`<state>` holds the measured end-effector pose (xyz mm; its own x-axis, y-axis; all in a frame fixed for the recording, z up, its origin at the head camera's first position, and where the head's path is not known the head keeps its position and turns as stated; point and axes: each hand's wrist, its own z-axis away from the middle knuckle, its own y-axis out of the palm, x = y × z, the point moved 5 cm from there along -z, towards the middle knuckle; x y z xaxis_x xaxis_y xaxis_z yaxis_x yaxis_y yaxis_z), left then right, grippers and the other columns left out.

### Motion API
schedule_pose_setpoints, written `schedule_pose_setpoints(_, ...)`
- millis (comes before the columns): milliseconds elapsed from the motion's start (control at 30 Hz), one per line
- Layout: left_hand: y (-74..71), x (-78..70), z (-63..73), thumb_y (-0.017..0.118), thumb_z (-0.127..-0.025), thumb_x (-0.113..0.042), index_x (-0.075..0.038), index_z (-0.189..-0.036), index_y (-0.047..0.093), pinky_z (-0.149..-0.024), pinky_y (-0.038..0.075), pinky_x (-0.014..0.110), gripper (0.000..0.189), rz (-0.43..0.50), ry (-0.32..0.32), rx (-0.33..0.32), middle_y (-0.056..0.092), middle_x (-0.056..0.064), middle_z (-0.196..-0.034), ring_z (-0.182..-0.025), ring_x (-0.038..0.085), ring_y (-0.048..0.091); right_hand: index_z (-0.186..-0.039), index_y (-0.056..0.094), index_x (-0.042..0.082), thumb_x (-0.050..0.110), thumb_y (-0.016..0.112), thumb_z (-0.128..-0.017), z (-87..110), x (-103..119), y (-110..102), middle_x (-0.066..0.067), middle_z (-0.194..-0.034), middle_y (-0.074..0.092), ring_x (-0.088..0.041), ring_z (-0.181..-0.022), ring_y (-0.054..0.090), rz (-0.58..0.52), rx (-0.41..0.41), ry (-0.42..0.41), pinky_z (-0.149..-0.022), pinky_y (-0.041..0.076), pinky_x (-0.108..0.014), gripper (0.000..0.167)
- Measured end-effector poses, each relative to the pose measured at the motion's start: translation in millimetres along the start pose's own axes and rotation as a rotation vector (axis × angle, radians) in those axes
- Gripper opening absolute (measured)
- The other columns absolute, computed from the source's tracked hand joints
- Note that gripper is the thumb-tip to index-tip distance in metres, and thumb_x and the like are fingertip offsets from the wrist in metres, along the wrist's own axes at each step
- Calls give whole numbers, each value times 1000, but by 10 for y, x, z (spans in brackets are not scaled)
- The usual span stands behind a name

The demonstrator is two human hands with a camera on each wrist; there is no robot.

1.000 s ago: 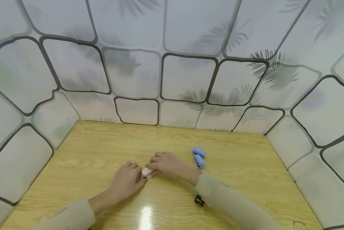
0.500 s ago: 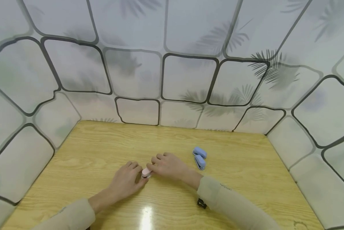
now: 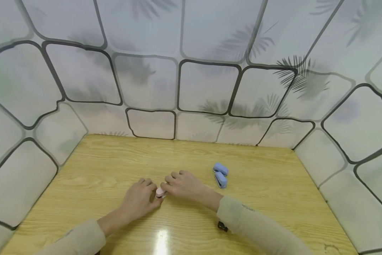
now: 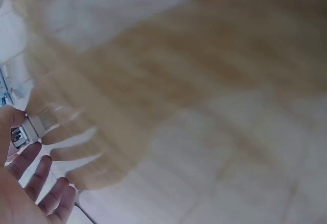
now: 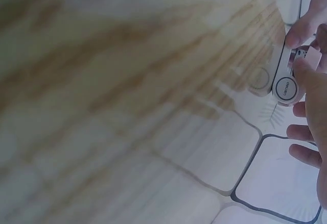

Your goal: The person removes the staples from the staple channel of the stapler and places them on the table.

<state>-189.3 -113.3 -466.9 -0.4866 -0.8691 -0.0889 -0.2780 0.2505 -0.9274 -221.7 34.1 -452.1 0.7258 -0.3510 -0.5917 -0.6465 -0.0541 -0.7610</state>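
A small pink-and-white mini stapler (image 3: 160,192) is held between my two hands, low over the wooden table. My left hand (image 3: 136,199) pinches its near-left end between thumb and index finger; in the left wrist view the stapler (image 4: 33,130) shows a metal end beside the fingers (image 4: 41,180). From the other side my right hand (image 3: 185,186) grips it, covering much of the body. The right wrist view shows the white base with a round printed logo (image 5: 286,89), the right thumb lying across the stapler. Its underside on the table is partly hidden.
Two blue mini staplers (image 3: 221,180) lie touching each other, right of and beyond my right hand. A small black item (image 3: 222,226) shows beneath the right sleeve. Patterned white panels (image 3: 207,88) wall the table (image 3: 121,156) at back and sides.
Both hands stay almost in place around the pink stapler. My right fingers have shifted slightly along it. The blue staplers lie where they were.
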Motion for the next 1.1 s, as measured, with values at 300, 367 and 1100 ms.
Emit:
schedule_pose_setpoints(300, 7, 1, -15, 86, -80, -42, -12, -87, 74, -70, 54, 27, 34, -14, -12, 18, 71, 1, -88, -79, 16, 59, -111, 70, 28, 50, 57, -106, -11, 21, -39, 13, -103, 73, -5, -79, 66, 9, 26, 5, -68, 56, -19, 25)
schedule_pose_setpoints(367, 7, 1, -14, 86, -80, -43, -12, -87, 74, -69, 54, 27, 34, -19, -10, 12, 71, 1, -88, -79, 16, 59, -110, 70, 28, 49, 59, -105, -13, 23, -43, 13, -102, 74, -5, -79, 66, 5, 23, 9, -68, 56, -19, 24)
schedule_pose_setpoints(1100, 6, -1, -19, 87, -80, -43, -13, -85, 71, -72, 55, 33, 34, -6, -38, 29, 69, 1, -87, -80, 18, 59, -107, 67, 27, 51, 65, -101, -13, -40, -39, 14, -95, 72, -6, -79, 63, -77, 57, 55, -67, 52, -19, 24)
